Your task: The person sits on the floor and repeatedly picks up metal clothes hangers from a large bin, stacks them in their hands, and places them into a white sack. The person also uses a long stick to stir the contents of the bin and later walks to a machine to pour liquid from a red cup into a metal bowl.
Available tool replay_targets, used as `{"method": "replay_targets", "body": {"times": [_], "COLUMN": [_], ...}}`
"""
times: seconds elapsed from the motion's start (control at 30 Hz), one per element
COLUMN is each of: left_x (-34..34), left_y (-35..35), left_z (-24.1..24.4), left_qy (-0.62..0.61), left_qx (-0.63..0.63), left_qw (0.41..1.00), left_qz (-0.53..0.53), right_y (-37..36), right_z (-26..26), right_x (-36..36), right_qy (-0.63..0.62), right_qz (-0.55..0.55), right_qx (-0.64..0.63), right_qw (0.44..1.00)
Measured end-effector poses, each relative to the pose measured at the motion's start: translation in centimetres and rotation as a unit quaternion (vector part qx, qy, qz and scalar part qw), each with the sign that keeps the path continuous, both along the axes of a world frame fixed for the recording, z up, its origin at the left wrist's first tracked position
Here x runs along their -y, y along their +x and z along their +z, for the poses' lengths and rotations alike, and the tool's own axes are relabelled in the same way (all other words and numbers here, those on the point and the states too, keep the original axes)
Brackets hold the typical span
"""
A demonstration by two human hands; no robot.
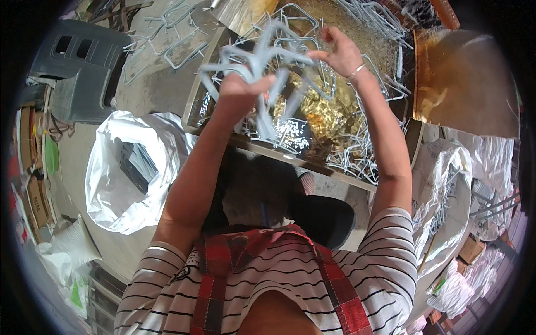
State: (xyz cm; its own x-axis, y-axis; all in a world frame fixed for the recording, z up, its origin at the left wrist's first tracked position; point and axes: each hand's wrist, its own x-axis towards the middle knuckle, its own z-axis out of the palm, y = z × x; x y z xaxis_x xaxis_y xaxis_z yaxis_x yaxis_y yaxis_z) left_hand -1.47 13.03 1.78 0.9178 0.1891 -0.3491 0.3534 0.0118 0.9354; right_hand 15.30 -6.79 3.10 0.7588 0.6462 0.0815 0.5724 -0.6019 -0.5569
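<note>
My left hand (245,88) grips a cluster of bent grey metal rods (259,63), blurred by movement, above a worktable with raised edges (276,151). To its right, my right hand (341,52) is raised with thumb and fingers apart. Its thumb tip lies at the end of one rod of the cluster; whether they touch I cannot tell. More bent metal rods (299,14) are spread over the table behind both hands. Small metal pieces (356,150) lie heaped at the table's front right, beside a wet, shiny yellowish patch (331,111).
A white sack (104,201) with flat grey pieces inside stands open on the floor at left. Beyond it are a dark plastic stool (79,71) and loose bent rods (184,54). At right are a brownish sheet panel (465,83) and another sack (444,188) holding metal pieces.
</note>
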Motion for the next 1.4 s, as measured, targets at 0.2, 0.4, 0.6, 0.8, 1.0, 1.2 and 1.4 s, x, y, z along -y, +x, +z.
{"method": "replay_targets", "body": {"times": [0.2, 0.4, 0.6, 0.8, 1.0, 1.2, 1.4], "left_x": [-1.9, -3.0, -0.1, 4.5, 4.7, 3.1, 3.3], "left_y": [0.0, 0.2, 0.4, 0.3, 0.5, 0.9, 1.2], "left_z": [1.2, -0.1, -0.6, -2.3, -3.2, -2.1, -1.9], "left_qy": [-0.188, -0.146, -0.158, -0.205, -0.263, -0.418, -0.403], "left_qx": [0.082, 0.086, -0.023, 0.015, -0.104, -0.087, -0.040], "left_qw": [0.955, 0.950, 0.961, 0.967, 0.936, 0.888, 0.898], "left_qz": [0.214, 0.261, 0.224, 0.149, 0.207, 0.169, 0.174], "right_y": [-0.4, 1.1, -5.1, -13.5, -15.3, -12.9, -10.9], "right_z": [-16.6, -18.4, -12.0, -6.0, -2.8, -4.4, -14.7], "right_x": [0.6, 0.7, 0.8, -0.7, 0.9, 7.6, 15.9], "right_qy": [-0.352, -0.313, -0.081, -0.043, -0.011, -0.043, 0.407], "right_qz": [-0.160, -0.214, -0.170, -0.037, 0.066, -0.364, -0.280], "right_qx": [0.184, -0.051, -0.024, 0.093, 0.060, -0.013, -0.626], "right_qw": [0.904, 0.924, 0.982, 0.994, 0.996, 0.930, 0.604]}}
